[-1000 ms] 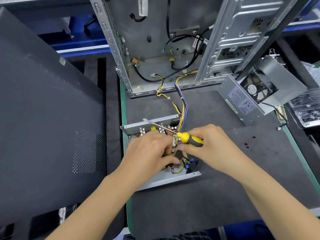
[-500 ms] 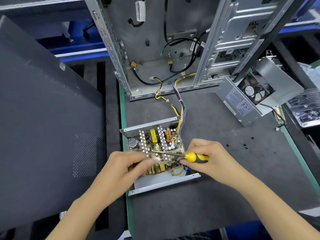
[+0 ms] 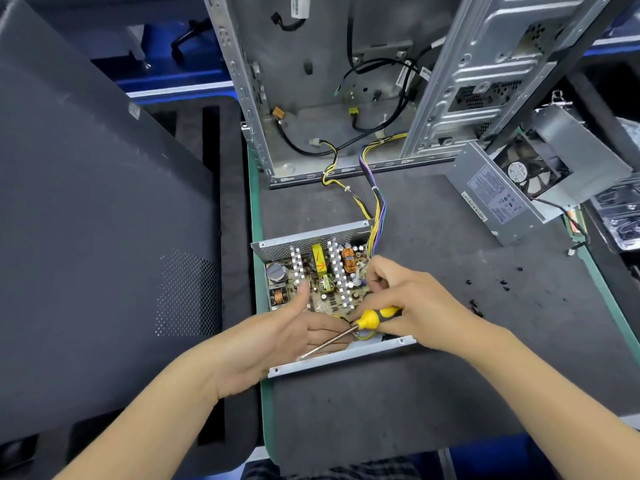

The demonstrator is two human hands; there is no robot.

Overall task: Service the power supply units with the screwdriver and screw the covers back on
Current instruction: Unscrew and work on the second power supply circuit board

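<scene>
Large dark grey steel side panel (image 3: 104, 202), perforated patch near its lower right: leans at the left of the bench, its edge near the left forearm. Risk: a backward elbow could knock it over.

Bare silver computer chassis (image 3: 311, 81), open, upright at the back of the dark mat (image 3: 415, 393). Yellow, black and purple wire bundle (image 3: 375, 209) runs from it down into the open unit. Risk: shifting the unit would strain this harness at its entry.

Second grey power supply unit (image 3: 498, 199), labelled, with black fan (image 3: 523, 174) exposed and its cover ajar: well apart at right, not yet closed.

Open silver power supply unit (image 3: 322, 271), cover off, circuit board with aluminium heatsinks, yellow transformer and copper coils exposed: centre of mat, under both hands. Risk: the large capacitor may hold charge, so a bridging metal shaft could short it.

Left hand (image 3: 277, 334): fingers straight, palm up, thumb raised, gripping nothing; lies across the near part of the unit with the screwdriver shaft over the palm. Risk: a slip would jab the palm.

Right hand (image 3: 412, 303): fingers curled round the yellow-and-black-handled screwdriver (image 3: 367, 322), shaft pointing down-left, tip near the front flange.

Small black screws (image 3: 504, 284): scattered loose on the mat at right. Risk: a sleeve sweep could scatter them, leaving the covers short.
</scene>
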